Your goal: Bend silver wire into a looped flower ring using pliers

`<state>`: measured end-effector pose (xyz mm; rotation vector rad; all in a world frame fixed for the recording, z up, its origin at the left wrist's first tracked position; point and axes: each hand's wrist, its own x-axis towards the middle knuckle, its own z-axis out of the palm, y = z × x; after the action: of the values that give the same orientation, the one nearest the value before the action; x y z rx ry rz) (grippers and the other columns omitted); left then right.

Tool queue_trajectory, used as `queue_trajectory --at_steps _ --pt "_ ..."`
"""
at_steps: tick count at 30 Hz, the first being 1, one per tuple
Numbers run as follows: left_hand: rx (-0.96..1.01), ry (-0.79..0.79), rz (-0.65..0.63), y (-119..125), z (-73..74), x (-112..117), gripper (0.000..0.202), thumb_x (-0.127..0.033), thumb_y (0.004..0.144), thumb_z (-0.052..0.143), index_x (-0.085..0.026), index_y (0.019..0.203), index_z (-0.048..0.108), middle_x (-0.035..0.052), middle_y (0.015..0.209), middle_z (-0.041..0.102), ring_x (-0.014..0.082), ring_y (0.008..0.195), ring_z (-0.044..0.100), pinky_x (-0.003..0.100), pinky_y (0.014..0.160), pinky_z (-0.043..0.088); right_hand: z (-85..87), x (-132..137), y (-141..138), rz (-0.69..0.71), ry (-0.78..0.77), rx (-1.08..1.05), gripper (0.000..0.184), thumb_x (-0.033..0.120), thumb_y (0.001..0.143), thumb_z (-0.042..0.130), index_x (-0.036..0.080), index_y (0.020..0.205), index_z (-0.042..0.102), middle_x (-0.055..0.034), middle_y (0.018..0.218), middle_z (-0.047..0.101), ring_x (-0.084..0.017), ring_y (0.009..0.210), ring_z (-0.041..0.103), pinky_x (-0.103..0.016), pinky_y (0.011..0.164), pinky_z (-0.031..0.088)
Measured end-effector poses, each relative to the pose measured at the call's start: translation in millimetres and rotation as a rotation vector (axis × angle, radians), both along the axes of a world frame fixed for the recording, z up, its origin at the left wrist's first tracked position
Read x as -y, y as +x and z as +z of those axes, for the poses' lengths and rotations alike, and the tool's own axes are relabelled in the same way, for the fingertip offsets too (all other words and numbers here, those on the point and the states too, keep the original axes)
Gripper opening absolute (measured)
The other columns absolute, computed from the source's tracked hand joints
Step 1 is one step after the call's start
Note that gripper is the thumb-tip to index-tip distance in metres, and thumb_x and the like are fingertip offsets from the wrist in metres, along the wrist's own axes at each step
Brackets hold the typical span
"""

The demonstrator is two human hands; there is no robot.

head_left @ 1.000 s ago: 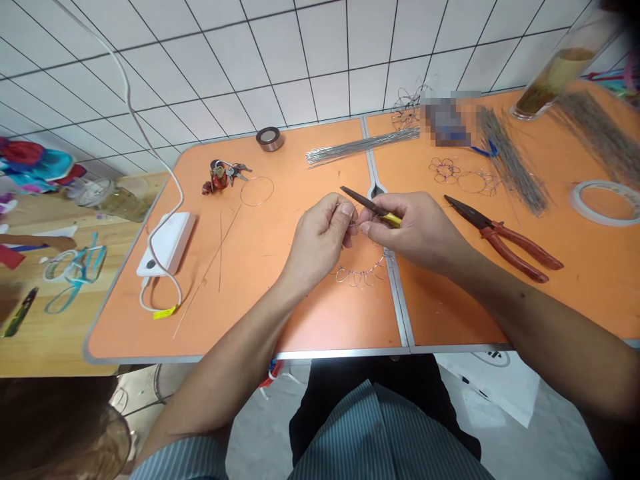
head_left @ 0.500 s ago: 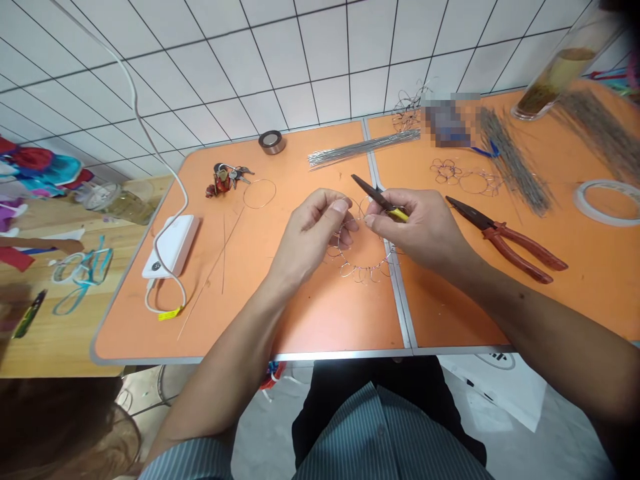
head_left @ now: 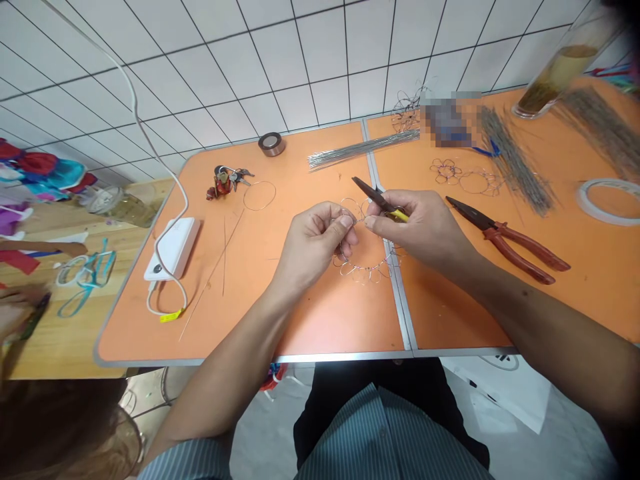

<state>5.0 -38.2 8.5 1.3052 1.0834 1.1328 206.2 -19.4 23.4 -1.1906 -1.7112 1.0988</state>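
Observation:
A thin wire ring [head_left: 369, 268] edged with small loops hangs between my hands above the orange table [head_left: 320, 320]. My left hand [head_left: 320, 240] is closed, thumb and fingers pinching the ring's left side. In my closed right hand [head_left: 417, 217] is a pair of pliers [head_left: 373, 193] with dark jaws pointing up and left; a bit of yellow handle shows, the rest is covered by the palm. My right thumb and fingertip are at the ring's upper right edge, and I cannot tell how firmly they grip it. Right of that hand lie red-handled pliers [head_left: 505, 237].
Straight wires [head_left: 365, 149] lie at the back, and a grey wire bundle [head_left: 517, 163] at right. Wire flowers [head_left: 447, 171], a tape roll [head_left: 272, 143], keys [head_left: 227, 180], a wire hoop [head_left: 259, 195] and a white power bank [head_left: 173, 249] surround the hands. Another person's hand [head_left: 20, 307] is far left.
My left hand has moved slightly down and right, and the ring has shifted a little with it. The right hand and its pliers stay nearly still. Another person's hand has appeared at far left.

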Motion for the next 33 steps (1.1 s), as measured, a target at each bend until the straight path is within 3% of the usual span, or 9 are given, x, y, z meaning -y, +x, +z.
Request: queue_trajectory --at_steps 7,19,24,33 --pt "0.051 0.010 0.012 2 -8.5 -1 0.030 -0.044 0.096 0.082 -0.021 0.084 0.067 -0.0002 0.072 0.073 0.0091 0.052 0.060 0.022 0.051 0.049 0.2 0 0 -0.015 -0.003 0.000 0.009 0.027 0.089 0.076 0.023 0.083 0.071 0.0012 0.074 0.056 -0.016 0.068 0.046 -0.033 0.064 0.033" --pt "0.108 0.034 0.065 14 -10.1 5 0.034 -0.047 0.098 0.080 -0.020 0.082 0.066 0.0003 0.073 0.073 0.0087 0.054 0.059 0.022 0.052 0.051 -0.4 -1 -1 -0.025 -0.011 -0.022 0.008 0.029 0.088 0.077 0.023 0.084 0.072 0.0001 0.077 0.059 -0.017 0.071 0.048 -0.033 0.064 0.036" --pt "0.153 0.036 0.083 16 -12.4 7 0.028 -0.040 0.099 0.080 -0.020 0.083 0.068 -0.0001 0.072 0.073 0.0083 0.053 0.059 0.021 0.052 0.051 -1.0 -2 -3 -0.032 0.007 -0.016 0.007 0.028 0.087 0.076 0.022 0.084 0.072 0.0008 0.076 0.059 -0.016 0.070 0.048 -0.033 0.065 0.036" --pt "0.048 -0.047 0.089 10 -1.6 4 0.023 -0.035 0.095 0.080 -0.019 0.082 0.069 0.0011 0.072 0.075 0.0088 0.053 0.063 0.021 0.052 0.051 -6.1 -4 0 -0.025 0.043 0.044 0.008 0.026 0.089 0.076 0.022 0.083 0.071 0.0015 0.073 0.058 -0.015 0.066 0.048 -0.034 0.063 0.036"
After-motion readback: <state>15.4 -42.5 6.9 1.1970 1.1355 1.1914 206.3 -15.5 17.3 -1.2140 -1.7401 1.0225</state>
